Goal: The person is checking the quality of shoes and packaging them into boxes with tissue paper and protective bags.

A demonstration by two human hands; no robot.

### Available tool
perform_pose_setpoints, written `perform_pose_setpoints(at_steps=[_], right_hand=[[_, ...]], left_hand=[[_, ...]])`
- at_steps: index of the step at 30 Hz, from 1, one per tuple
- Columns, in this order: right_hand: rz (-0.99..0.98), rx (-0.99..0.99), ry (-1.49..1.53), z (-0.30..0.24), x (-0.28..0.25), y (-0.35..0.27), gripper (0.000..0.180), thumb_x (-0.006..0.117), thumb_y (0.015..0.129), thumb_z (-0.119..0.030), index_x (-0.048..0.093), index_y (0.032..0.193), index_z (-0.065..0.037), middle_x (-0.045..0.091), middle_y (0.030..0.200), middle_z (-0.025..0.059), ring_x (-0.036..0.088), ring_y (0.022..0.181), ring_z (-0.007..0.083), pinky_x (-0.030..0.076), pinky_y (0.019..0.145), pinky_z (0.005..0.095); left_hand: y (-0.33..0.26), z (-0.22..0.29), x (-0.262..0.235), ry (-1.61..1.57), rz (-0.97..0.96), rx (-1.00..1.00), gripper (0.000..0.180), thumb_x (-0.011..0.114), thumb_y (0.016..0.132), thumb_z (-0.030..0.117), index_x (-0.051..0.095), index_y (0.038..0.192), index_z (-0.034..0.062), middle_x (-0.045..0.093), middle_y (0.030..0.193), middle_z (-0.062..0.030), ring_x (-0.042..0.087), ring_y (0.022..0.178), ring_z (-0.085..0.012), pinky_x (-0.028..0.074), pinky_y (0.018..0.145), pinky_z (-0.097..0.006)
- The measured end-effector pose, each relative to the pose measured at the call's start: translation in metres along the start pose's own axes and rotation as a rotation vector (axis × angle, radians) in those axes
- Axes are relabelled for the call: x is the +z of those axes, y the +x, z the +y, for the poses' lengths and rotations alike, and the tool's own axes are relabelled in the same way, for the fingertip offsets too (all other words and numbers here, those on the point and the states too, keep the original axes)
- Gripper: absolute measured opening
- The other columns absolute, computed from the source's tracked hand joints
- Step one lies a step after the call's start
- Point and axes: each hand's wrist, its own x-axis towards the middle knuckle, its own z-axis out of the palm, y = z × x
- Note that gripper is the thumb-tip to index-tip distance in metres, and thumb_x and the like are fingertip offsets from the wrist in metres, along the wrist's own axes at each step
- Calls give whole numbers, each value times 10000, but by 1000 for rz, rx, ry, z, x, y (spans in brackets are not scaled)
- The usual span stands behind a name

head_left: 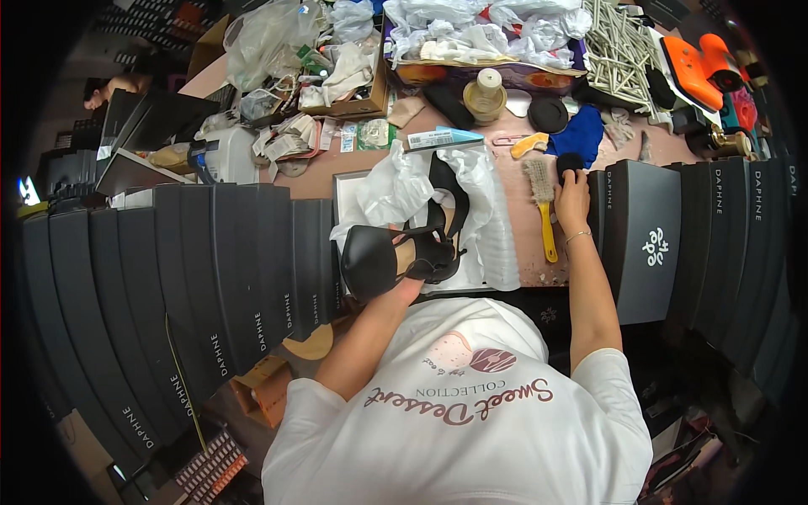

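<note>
My left hand grips a black high-heeled shoe from below, its toe turned toward me. Most of the fingers are hidden behind the shoe. Beneath it lies an open shoe box lined with white tissue paper. Another black shoe rests in the paper, partly covered by the held one. Over to the right, my right hand has its fingers closed on a small round black pad. A brush with a yellow handle lies on the table just left of that hand.
Rows of dark shoe boxes stand on the left and right. Behind the open box are a squat bottle, a blue cloth and a carton of plastic bags. White sticks fill a tray at the far right.
</note>
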Motion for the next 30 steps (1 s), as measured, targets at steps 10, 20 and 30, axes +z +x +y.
perform_pose_setpoints(at_steps=[10,20,30], right_hand=[[-189,-1039,398,-167,-140,-84,343,567,712,-88,623,1050,-70,578,1058,34,501,1007,201,376,810,342],[-430,-1040,181,-156,-147,-117,373,527,797,-125,638,1152,-94,552,1098,-9,467,936,188,357,811,317],[-272,-723,512,-128,-162,-101,573,594,644,69,579,1203,-59,555,1077,119,518,949,303,406,829,397]], left_hand=[[-18,-8,26,586,24,143,509,376,975,501,605,1015,49,639,908,-50,594,866,-138,505,765,-316],[-25,-8,-1,730,-24,136,408,439,964,418,648,887,76,630,791,-29,587,718,-140,476,649,-252],[-37,53,-2,241,218,62,407,460,900,425,596,1110,104,630,1117,-103,582,1057,-318,452,914,-481]])
